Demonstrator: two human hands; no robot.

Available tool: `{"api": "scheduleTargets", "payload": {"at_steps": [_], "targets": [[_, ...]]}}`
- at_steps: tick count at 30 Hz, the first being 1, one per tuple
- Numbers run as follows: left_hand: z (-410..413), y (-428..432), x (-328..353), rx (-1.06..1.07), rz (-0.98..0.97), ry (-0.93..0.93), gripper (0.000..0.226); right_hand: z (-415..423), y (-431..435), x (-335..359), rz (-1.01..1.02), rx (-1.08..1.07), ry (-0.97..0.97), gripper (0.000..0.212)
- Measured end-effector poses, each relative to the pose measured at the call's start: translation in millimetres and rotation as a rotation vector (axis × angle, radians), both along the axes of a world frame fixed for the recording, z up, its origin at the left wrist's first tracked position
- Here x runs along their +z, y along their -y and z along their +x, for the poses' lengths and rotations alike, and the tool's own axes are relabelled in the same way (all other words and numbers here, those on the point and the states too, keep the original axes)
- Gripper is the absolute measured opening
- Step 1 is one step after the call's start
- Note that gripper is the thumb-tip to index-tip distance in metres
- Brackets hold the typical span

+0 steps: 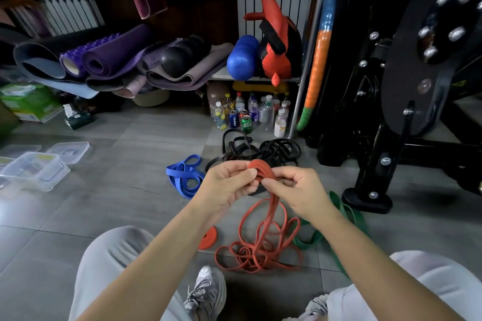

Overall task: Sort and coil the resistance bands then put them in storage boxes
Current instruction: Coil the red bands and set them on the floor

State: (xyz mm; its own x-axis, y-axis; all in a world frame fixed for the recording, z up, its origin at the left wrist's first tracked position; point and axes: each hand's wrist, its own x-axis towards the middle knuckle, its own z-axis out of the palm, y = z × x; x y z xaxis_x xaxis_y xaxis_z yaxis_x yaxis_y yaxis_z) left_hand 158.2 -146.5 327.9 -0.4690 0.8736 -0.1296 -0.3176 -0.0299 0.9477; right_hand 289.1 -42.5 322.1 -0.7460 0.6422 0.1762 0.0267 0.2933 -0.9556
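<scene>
On the floor (117, 203): black bands (271, 150), count unresolved; one blue band (180, 173), one green band (350, 215); at least two storage boxes (36, 169) well left. One red band (260, 165) hangs near-vertical, slack pooled below the hands. The left hand (227, 186) and right hand (297, 191), equally near, pinch its coiled top between curled fingers (246, 174).

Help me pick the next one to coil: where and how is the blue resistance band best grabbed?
Probably pinch the blue resistance band at its left bend, coming down from the left. It lies flat in stacked loops, and bare floor borders that side, while the black bands crowd its right edge.
</scene>
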Motion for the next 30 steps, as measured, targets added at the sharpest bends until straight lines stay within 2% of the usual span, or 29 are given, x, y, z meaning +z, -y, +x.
{"api": "scheduleTargets", "payload": {"at_steps": [1,3,5,6,8,9,12,16,21,25,28,30], "targets": [[-2,1,-1,-0.003,-0.069,-0.144,0.012,0,-2,-1,0.095,-0.004,0.072,0.020],[-9,1,0,-0.037,-0.256,-0.687,0.011,2,-8,-2,0.336,0.031,0.247,0.012],[-12,-1,4,-0.155,-0.391,-1.210,0.022,1,-10,-3,0.547,0.098,0.386,0.019],[-11,-3,5,-0.223,-0.420,-1.393,0.026,-1,-9,-3,0.623,0.138,0.435,0.021],[-6,-7,9,-0.316,-0.442,-1.607,0.021,-7,-5,0,0.709,0.187,0.484,0.021],[-5,-9,10,-0.318,-0.443,-1.642,0.018,-9,-3,0,0.728,0.182,0.481,0.021],[-11,-10,15,-0.238,-0.429,-1.535,0.017,-7,-4,2,0.667,0.079,0.420,0.020],[-11,-5,18,-0.192,-0.404,-1.300,0.013,0,-7,-2,0.387,0.018,0.341,0.015],[-10,6,15,-0.114,-0.268,-0.806,0.011,7,-3,-7,-0.046,0.116,0.124,0.014],[1,9,4,-0.037,-0.133,-0.429,0.015,5,8,-9,-0.155,0.047,-0.056,0.010],[9,9,-4,0.025,-0.052,-0.133,0.012,1,15,-17,-0.276,-0.017,-0.138,0.022],[12,8,-7,0.033,0.001,0.054,0.013,0,18,-20,-0.327,-0.058,-0.150,0.022]]}}
